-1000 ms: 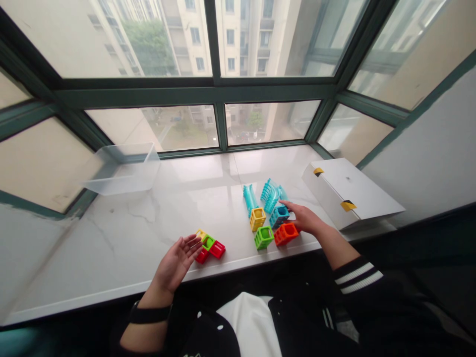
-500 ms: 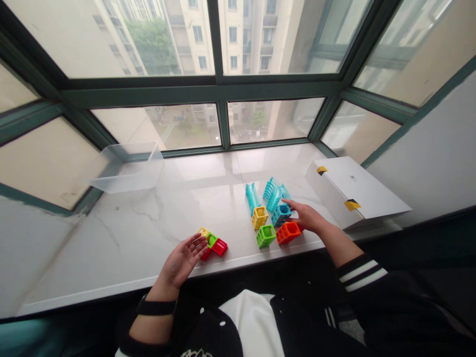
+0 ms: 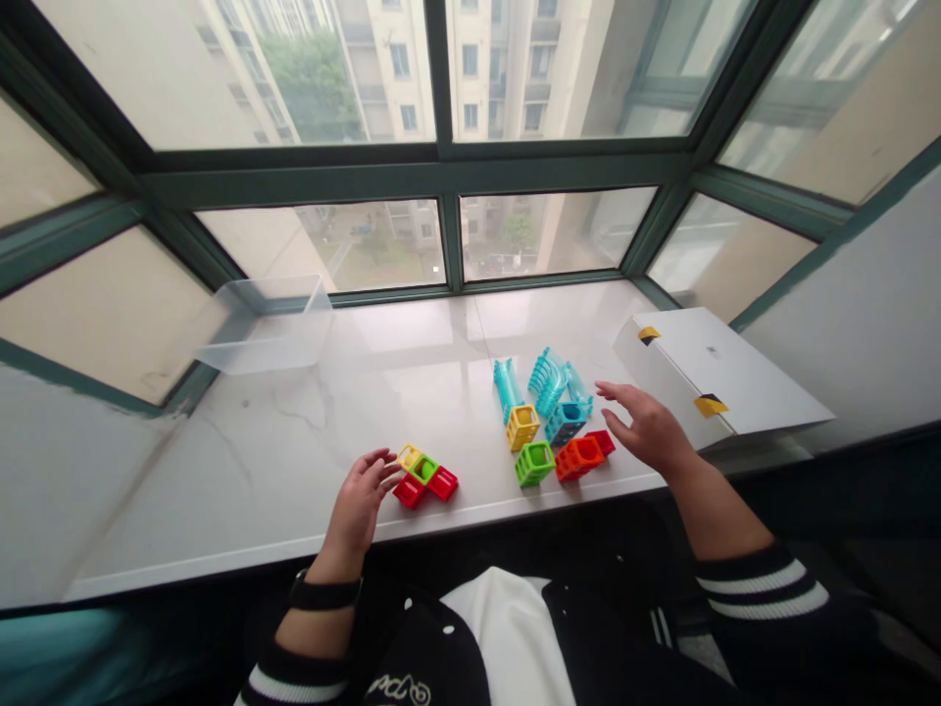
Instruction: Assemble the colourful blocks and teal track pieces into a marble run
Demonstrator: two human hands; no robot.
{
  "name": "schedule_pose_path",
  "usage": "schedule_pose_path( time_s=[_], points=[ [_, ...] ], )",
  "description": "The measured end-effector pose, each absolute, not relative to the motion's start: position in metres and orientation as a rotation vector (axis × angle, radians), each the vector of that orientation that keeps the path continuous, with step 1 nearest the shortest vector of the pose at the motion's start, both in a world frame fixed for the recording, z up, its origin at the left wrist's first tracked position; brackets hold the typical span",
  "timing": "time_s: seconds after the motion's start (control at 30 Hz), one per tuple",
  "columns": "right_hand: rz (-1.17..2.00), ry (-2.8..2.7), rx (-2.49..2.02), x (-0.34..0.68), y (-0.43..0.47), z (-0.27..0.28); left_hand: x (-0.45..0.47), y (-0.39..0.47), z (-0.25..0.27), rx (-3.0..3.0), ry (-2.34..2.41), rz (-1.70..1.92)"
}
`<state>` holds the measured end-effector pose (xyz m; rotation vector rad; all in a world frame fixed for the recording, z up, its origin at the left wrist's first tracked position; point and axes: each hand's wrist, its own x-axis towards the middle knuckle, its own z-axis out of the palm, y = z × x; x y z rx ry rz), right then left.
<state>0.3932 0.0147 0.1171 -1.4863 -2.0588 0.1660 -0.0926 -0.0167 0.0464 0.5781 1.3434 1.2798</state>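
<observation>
My left hand is open beside a small joined group of toy blocks: a yellow block, a green block and two red blocks. Its fingertips come close to the yellow one; whether they touch, I cannot tell. My right hand hovers open, holding nothing, right of the other blocks. Nearest to it are a red block, an orange block and a blue block. Left of those stand a taller yellow block and a bright green block.
Clear turquoise track pieces, one straight and one curved, lie behind the blocks. A transparent plastic bin stands back left on the marble sill. At right is a white box with yellow-black tape. Windows border the back.
My right hand has moved right, away from the blue and orange blocks, uncovering the red block. My left hand has turned and drawn slightly back from the joined blocks.
</observation>
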Motion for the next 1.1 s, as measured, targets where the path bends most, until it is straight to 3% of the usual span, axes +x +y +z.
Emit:
schedule_pose_path(
  time_s=[0.2, 0.4, 0.7, 1.1],
  points=[
    [0.121, -1.937, -1.265, 0.314, -0.013, 0.141, -0.084, -0.020, 0.032, 1.370, 1.696, 1.140],
    [0.465, -2.163, -0.916, 0.209, -0.029, 0.121, -0.067, -0.018, 0.005, 1.656, 1.761, 0.985],
    [0.755, -2.372, -1.550, 0.140, -0.023, 0.027, -0.042, -0.013, -0.016, 1.911, 1.736, 0.868],
    [0.742, -2.343, -1.654, 0.142, -0.033, 0.035, -0.037, -0.013, -0.016, 1.964, 1.707, 0.863]
  ],
)
